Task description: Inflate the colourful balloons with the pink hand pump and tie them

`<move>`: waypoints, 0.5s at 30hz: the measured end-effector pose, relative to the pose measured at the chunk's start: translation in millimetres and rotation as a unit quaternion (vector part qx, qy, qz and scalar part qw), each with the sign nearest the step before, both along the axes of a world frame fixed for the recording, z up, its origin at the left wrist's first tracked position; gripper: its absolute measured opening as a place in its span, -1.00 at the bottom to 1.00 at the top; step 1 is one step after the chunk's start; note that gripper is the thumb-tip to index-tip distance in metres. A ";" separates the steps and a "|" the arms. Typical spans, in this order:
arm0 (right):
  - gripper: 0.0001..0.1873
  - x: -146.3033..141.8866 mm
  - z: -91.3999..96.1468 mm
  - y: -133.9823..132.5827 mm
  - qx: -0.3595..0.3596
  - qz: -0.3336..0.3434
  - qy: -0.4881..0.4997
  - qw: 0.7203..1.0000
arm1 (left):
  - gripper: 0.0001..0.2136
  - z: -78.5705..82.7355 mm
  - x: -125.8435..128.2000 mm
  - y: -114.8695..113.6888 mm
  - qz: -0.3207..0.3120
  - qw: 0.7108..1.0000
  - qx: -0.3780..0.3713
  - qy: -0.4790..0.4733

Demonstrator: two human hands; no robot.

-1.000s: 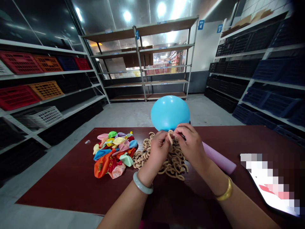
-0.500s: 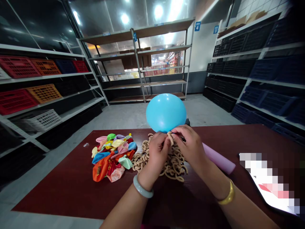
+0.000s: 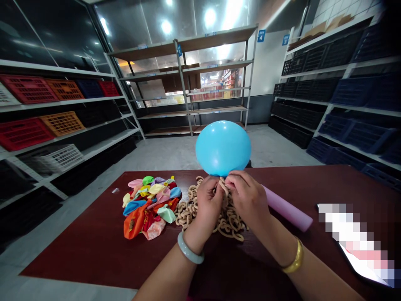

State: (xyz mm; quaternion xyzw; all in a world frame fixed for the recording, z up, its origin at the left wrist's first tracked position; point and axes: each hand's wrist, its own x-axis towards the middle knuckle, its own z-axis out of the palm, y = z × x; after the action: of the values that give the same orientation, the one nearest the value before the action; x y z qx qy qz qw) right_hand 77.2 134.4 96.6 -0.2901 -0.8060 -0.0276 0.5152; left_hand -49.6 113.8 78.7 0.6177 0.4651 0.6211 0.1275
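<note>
An inflated blue balloon (image 3: 223, 148) rises just beyond my hands, its neck hidden behind my fingers. My left hand (image 3: 209, 201) is closed at the balloon's base, thumb and fingers pinched on a tan rope-like loop (image 3: 223, 186). From the other side, my right hand (image 3: 249, 195) pinches the same loop, close under the balloon. Beneath and between both hands lies a pile of similar tan loops (image 3: 230, 225). Left of the pile sits a heap of uninflated balloons (image 3: 150, 205) in many colours.
A pink cylinder (image 3: 288, 209) lies on the dark red-brown table (image 3: 94, 234), right of my right hand. A phone-like device (image 3: 354, 255) with a blurred-out screen is at the right edge. Shelving racks (image 3: 184, 77) and crates (image 3: 26, 133) stand around the room.
The balloon appears slightly farther right and a little larger. My fingers have shifted slightly around the tan loop, still pinching it. The whole view has moved a little.
</note>
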 end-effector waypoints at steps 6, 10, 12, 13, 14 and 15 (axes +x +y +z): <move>-0.90 1.0 2.2 3.8 -0.046 0.059 0.063 0.995 | -0.78 3.8 0.0 -4.0 0.016 0.999 0.009 0.033; -0.98 3.5 7.8 5.8 -0.082 0.079 0.083 0.990 | -0.81 2.6 -1.4 -2.6 0.025 0.997 0.015 0.068; -0.95 4.4 10.3 5.5 -0.108 0.072 0.093 0.987 | -0.80 0.8 -1.9 -0.5 0.014 0.997 0.019 0.079; -0.94 4.6 11.3 5.0 -0.124 0.069 0.102 0.985 | -0.80 -0.1 -2.1 0.6 0.011 0.996 0.022 0.083; -0.93 4.8 12.2 4.3 -0.140 0.067 0.113 0.981 | -0.79 -0.9 -2.3 1.5 0.010 0.996 0.026 0.086; -0.92 4.9 13.0 3.5 -0.152 0.068 0.123 0.978 | -0.79 -1.5 -2.6 2.2 0.009 0.996 0.030 0.088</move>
State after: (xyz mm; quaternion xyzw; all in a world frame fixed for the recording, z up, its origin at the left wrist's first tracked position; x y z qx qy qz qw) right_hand 82.1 137.9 109.5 -0.3106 -0.7489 0.1665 0.5613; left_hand -52.2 116.1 77.2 0.6693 0.4614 0.5791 0.0621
